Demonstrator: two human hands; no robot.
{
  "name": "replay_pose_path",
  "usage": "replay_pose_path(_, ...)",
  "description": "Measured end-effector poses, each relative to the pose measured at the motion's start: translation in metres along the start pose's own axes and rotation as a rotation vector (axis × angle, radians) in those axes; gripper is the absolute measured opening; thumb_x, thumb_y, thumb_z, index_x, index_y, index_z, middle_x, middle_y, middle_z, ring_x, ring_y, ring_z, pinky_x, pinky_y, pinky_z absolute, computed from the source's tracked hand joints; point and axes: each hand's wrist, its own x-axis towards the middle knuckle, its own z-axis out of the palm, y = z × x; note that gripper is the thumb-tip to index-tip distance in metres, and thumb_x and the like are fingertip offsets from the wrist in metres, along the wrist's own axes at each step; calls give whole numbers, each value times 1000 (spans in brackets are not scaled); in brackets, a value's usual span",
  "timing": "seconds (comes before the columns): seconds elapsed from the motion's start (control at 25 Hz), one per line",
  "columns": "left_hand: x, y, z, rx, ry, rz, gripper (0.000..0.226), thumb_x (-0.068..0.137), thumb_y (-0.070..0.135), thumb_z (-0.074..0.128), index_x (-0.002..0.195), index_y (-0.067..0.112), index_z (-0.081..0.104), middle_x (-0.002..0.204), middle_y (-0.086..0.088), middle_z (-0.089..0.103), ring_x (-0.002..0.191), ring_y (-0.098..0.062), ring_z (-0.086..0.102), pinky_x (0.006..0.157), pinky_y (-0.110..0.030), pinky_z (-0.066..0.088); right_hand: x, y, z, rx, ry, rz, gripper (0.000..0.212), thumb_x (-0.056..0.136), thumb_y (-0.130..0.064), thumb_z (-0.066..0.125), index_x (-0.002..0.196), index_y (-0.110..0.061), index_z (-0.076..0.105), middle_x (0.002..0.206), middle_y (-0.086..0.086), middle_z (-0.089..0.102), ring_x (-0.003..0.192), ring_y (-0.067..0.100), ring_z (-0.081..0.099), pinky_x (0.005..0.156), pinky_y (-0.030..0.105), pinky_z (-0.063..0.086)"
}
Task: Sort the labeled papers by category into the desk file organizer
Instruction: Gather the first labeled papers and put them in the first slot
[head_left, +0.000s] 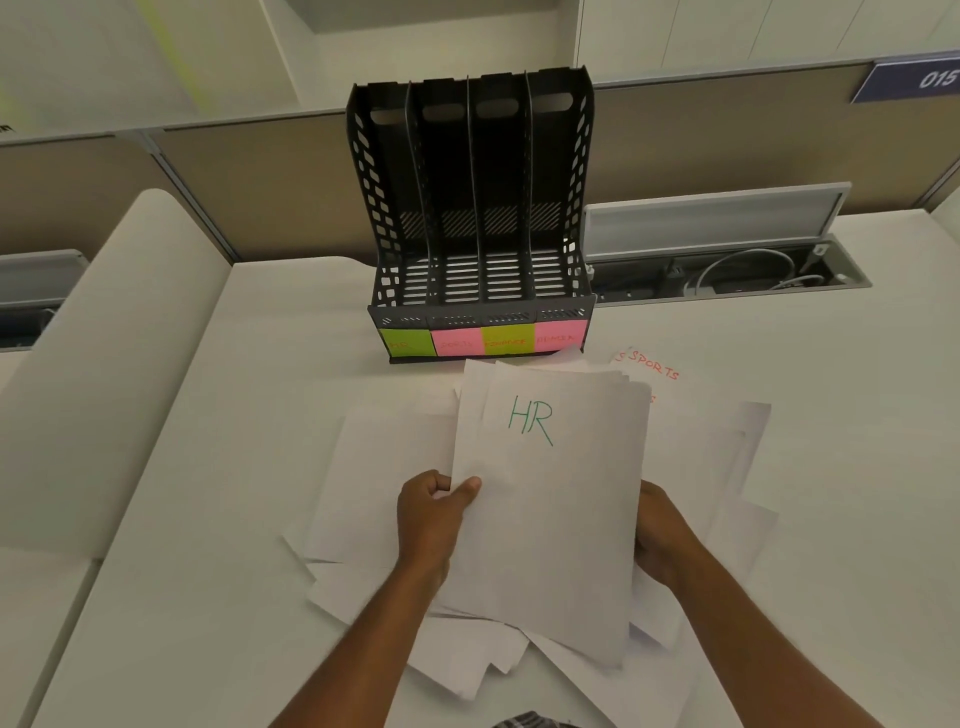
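Both hands are holding a small stack of white sheets (550, 499) above the loose papers (363, 467) scattered over the counter (182, 519); the top sheet is reading "HR" in green, its long axis running from the person toward the far edge. The left hand (431, 519) is keeping its grip pinched on the stack's left edge, thumb on top, while the right hand (660, 535) is curling around the right edge. Beyond, the black four-slot organizer (470, 218) is standing upright at the counter's far edge, wearing green and pink labels (483, 340).
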Motion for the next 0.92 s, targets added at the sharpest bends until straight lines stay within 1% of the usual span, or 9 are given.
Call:
replay_pose_path(0.16, 8, -1, -6, 16, -143, 3, 42, 83, 36, 78, 62, 16, 47, 63, -4, 46, 61, -18, 44, 61, -30, 39, 2, -2, -5, 20, 0, -6, 13, 90, -2, 65, 95, 0, 76, 95, 27, 75, 71, 34, 72, 61, 37, 60)
replay_pose_path(0.24, 9, -3, -9, 53, -182, 59, 32, 87, 34, 74, 64, 21, 55, 66, 3, 62, 64, -20, 59, 63, -29, 51, 3, -4, -8, 8, -21, -14, 13, 91, -3, 65, 98, 0, 76, 98, 28, 74, 74, 35, 72, 65, 40, 60)
replay_pose_path(0.32, 9, -3, -12, 77, -202, 98, 15, 88, 28, 74, 99, 31, 64, 92, 8, 74, 85, -17, 72, 77, -32, 61, 4, -3, -9, -51, -22, -25, 14, 94, -5, 64, 100, 1, 74, 103, 31, 73, 74, 33, 72, 67, 40, 59)
replay_pose_path(0.44, 4, -4, -9, 138, -206, 127, 55, 91, 21, 70, 136, 40, 43, 113, 10, 66, 101, -12, 67, 84, -30, 59, 2, -4, -7, 44, 6, -10, 29, 100, -33, 59, 102, -9, 76, 107, 24, 75, 76, 26, 76, 67, 37, 59)
replay_pose_path(0.52, 4, -3, -4, 144, -176, 163, 38, 94, 17, 64, 122, 42, 55, 114, 11, 70, 98, -5, 68, 84, -26, 57, 0, -2, -12, 280, -76, 12, 56, 98, -63, 47, 121, -19, 72, 115, 13, 76, 102, 30, 75, 88, 48, 58)
replay_pose_path(0.56, 4, -2, -1, 137, -183, 181, 32, 95, 16, 62, 110, 45, 61, 110, 13, 73, 94, -1, 69, 81, -22, 57, 0, -2, -15, 332, -111, 15, 61, 96, -67, 46, 130, -21, 67, 121, 11, 74, 110, 33, 71, 95, 53, 55)
replay_pose_path(0.64, 4, 4, 7, 138, -244, 208, 29, 97, 18, 58, 99, 46, 66, 102, 19, 75, 89, 3, 70, 77, -17, 57, 1, 2, -22, 251, -75, -7, 52, 93, -49, 65, 133, -15, 65, 120, 11, 75, 107, 33, 72, 90, 50, 57)
replay_pose_path(0.72, 4, 13, 17, 144, -272, 231, 21, 98, 26, 55, 102, 43, 66, 99, 23, 74, 91, 6, 69, 77, -13, 54, 7, 6, -33, 182, 121, -23, 45, 88, -21, 76, 128, -6, 65, 114, 15, 76, 98, 35, 74, 80, 44, 59)
replay_pose_path(0.92, 24, 29, 31, 216, -54, 26, 36, 94, 16, 50, 128, 19, 60, 126, -5, 67, 108, -25, 66, 96, -42, 55, 16, 10, -68, 330, 491, 38, 45, 91, -8, 71, 132, -1, 55, 121, 15, 65, 111, 41, 60, 94, 50, 49)
